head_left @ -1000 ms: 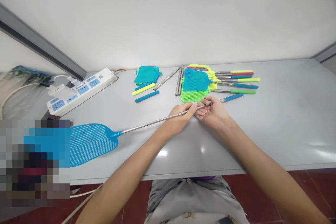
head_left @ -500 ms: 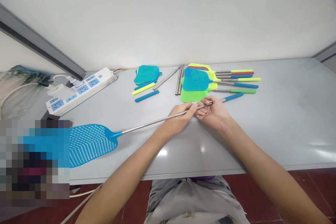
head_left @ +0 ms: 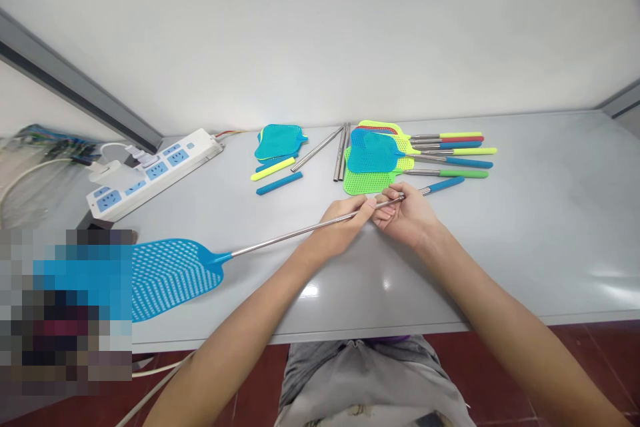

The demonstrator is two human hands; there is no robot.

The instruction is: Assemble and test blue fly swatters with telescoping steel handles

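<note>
A blue fly swatter (head_left: 175,277) with a long metal telescopic rod stretches across the front of the table, its perforated head at the left and its blue grip at the right. My left hand (head_left: 345,221) is closed round the middle of the rod. Just to the right, my right hand (head_left: 405,215) is closed on the rod's thicker end, beside the blue grip. Behind my hands lies a pile of fly swatters (head_left: 375,152) in blue, green, yellow and red, with their handles pointing right.
A white power strip (head_left: 155,177) with plugs lies at the left. Loose swatter heads (head_left: 280,141), a yellow grip (head_left: 273,169), a blue grip (head_left: 280,183) and metal rods (head_left: 339,157) lie along the back. The table (head_left: 540,233) meets a pale wall behind. Pixelation covers the lower left.
The swatter's head has shifted very slightly left and down. Both hands keep their hold on the rod in almost the same place.
</note>
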